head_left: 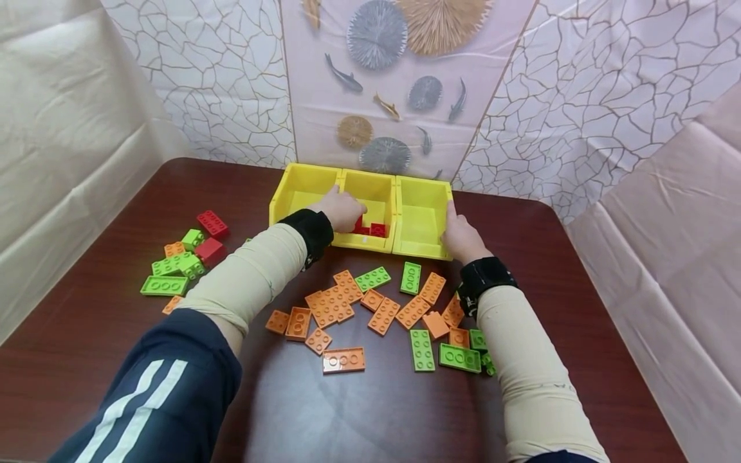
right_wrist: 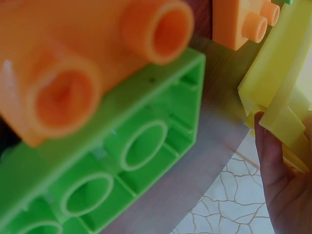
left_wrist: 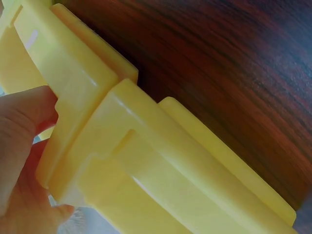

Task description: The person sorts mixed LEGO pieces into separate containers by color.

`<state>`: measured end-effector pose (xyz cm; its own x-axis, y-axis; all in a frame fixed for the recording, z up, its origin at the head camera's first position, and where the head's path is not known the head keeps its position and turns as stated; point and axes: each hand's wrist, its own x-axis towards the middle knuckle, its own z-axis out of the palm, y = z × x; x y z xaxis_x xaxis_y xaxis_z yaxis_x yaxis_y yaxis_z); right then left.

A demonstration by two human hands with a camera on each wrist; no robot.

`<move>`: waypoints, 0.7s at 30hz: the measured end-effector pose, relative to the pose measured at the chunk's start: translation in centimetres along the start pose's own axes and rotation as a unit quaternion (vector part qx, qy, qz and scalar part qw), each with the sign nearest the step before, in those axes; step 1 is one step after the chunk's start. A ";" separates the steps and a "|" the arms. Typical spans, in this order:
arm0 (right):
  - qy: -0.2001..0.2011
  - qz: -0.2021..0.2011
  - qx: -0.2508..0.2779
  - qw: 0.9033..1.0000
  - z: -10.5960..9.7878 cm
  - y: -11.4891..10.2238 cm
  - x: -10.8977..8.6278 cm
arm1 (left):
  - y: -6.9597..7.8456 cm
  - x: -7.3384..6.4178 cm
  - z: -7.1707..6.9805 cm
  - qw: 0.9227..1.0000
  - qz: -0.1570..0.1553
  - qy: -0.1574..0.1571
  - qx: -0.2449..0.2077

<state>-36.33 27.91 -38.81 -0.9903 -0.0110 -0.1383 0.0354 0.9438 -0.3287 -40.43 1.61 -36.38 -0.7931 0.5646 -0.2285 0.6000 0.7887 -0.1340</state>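
From where I stand, the brown worktop (head_left: 579, 308) runs back to a patterned cloth (head_left: 324, 116), and three yellow bins stand side by side close to its far edge, the row's long axis going left to right along that edge. Both hands are already at the row, so neither is the nearer: the left hand (head_left: 341, 211) is where the left bin (head_left: 309, 172) meets the middle bin (head_left: 370, 241), thumb and fingers pinching the walls at that join; the right hand (head_left: 461, 236) straddles the outer wall of the right bin (head_left: 425, 247), index finger straight along it, and seems to pinch it, though how firmly I can't tell. Ahead of the bins, toward the worktop's near edge, lies a loose scatter of orange toy bricks (head_left: 332, 305), with green toy bricks (head_left: 460, 358) gathered by the right forearm; I judge that any shift of the row that way would run into them, the small green plate (head_left: 410, 278) just before the right bin first. Toward the worktop's left edge sits a mixed pile with a red brick (head_left: 210, 253) in it. Smallest, a few red pieces (head_left: 378, 229) lie inside the middle bin.
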 end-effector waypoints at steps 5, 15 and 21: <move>-0.005 0.005 0.009 1.000 0.1 -0.4 -0.2 | 0.2 -0.3 0.4 1.000 -0.011 -0.015 0.023; 0.002 0.005 -0.011 1.000 0.3 -0.2 -0.1 | -0.8 -2.1 0.0 0.997 0.029 0.045 -0.050; 0.009 -0.002 -0.011 1.000 0.1 0.3 0.3 | -2.9 -5.8 -0.2 0.986 0.088 0.127 -0.064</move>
<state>-36.58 28.19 -39.01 -0.9926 -0.0089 -0.1209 0.0291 0.9507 -0.3086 -37.60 -3.94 -34.46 -0.6878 0.7258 0.0134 0.7259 0.6877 0.0128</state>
